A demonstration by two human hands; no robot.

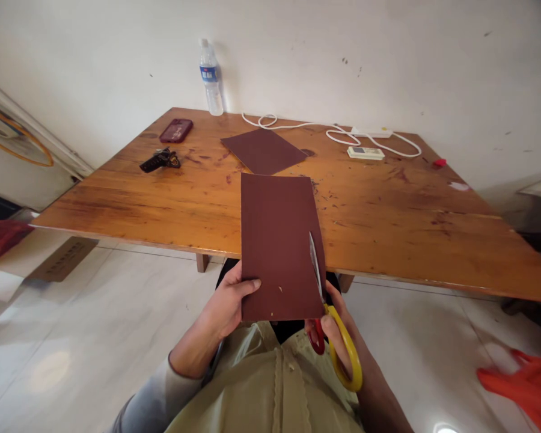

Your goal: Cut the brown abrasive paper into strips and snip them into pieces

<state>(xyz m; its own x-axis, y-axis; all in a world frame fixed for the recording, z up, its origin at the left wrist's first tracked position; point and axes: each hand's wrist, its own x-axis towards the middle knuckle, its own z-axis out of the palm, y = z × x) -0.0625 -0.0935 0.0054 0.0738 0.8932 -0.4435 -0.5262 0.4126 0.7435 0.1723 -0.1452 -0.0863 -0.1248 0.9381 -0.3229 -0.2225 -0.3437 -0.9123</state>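
A maroon rectangular sheet (277, 240), stiff like card or sandpaper, is held up in front of the table's near edge. My left hand (228, 300) is closed on its lower left edge, thumb on top. In my right hand (338, 322) is a pair of scissors (349, 361) with one yellow and one red handle loop. One blade lies over the sheet near its right edge; the other blade is hidden beneath. Two tiny pale flecks sit on the sheet's lower part. Another maroon sheet (264, 150) lies flat on the wooden table (184, 198) beyond.
Along the table's back stand a water bottle (211, 81) and a white cable with a power strip (372, 132). A cream-coloured small device (365, 153), a phone (175, 130) and black keys (160, 160) lie around. Dark scraps are scattered right of centre. An orange-red bag (523, 385) is on the floor.
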